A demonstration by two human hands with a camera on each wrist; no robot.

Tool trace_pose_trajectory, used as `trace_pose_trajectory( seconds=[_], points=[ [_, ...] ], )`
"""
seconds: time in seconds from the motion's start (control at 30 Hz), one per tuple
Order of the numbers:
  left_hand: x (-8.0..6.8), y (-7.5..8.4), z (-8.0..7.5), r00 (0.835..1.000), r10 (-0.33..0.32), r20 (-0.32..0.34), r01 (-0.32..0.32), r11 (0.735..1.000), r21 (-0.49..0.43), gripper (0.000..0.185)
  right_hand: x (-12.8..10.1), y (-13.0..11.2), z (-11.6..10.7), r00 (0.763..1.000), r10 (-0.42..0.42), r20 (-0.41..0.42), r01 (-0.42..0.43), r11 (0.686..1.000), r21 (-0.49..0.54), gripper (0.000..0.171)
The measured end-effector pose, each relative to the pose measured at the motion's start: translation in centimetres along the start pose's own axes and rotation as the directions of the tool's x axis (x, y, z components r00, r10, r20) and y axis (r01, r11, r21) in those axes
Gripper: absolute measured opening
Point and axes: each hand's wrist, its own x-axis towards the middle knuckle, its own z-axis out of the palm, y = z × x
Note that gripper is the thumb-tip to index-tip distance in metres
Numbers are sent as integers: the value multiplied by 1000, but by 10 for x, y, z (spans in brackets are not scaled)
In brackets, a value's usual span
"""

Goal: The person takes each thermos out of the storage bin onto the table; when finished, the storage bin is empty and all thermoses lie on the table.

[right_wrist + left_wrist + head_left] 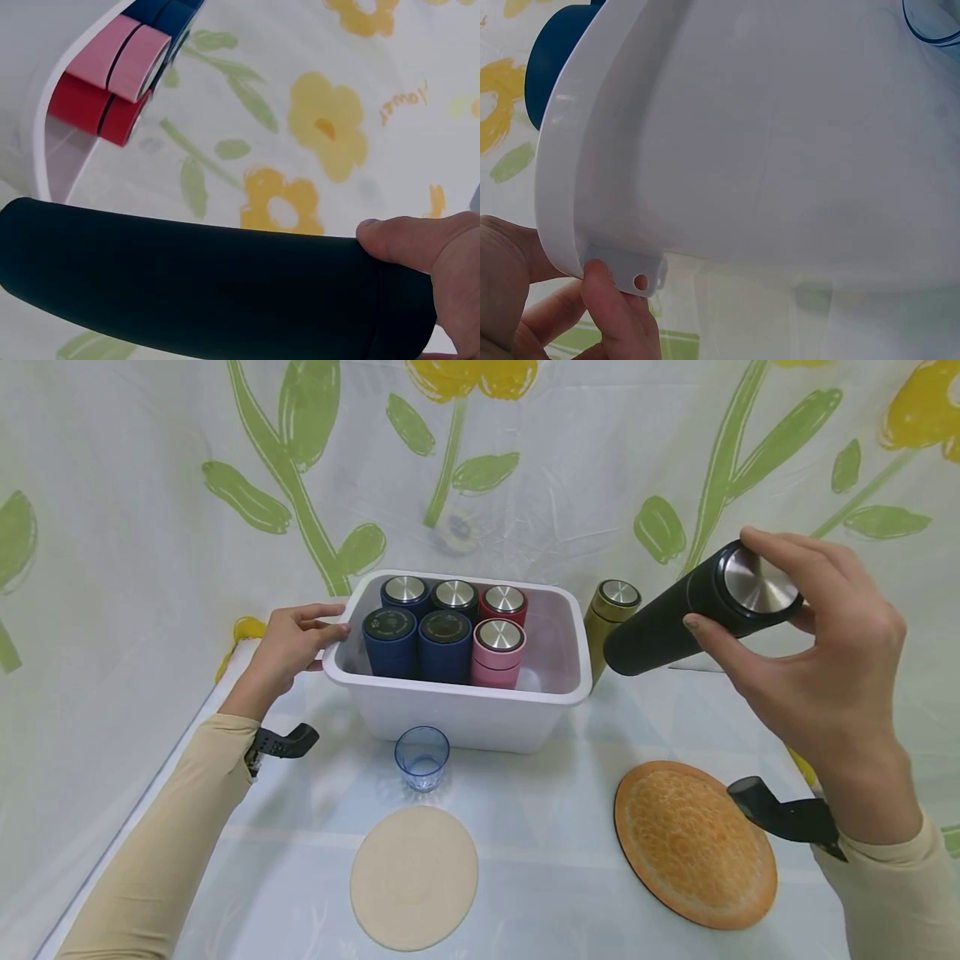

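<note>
- I see the right hand grasping the black bottle near its lid end, thumb on one side and fingers on the other.
- From that hand, the bottle stretches left and downward, tilted in the air, its base toward the right end of the white tub.
- I see the left hand gripping the tub's left edge.
- Just right of the tub, partly behind the black bottle in my head view, a gold bottle stands upright.
- Inside the tub I make out six bottles in two rows, among them a pink bottle and a red bottle.
- Nearer me sit a blue glass, a pale disc and a bread-patterned mat.
</note>
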Motion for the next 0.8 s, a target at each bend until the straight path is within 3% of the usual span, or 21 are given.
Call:
trace_pose_trajectory(
  seconds=[0.4, 0.8],
  points=[
    [0, 1, 1, 1000, -6, -4, 7, 1000, 2, 51, 0, 17, -12, 997, 21, 69, -14, 995, -104, 62],
    [0, 0, 1, 1000, -8, 0, 8, 1000, 6, 52, -5, 28, -15, 994, 82, 66, -72, 987, -142, 68]
  ],
)
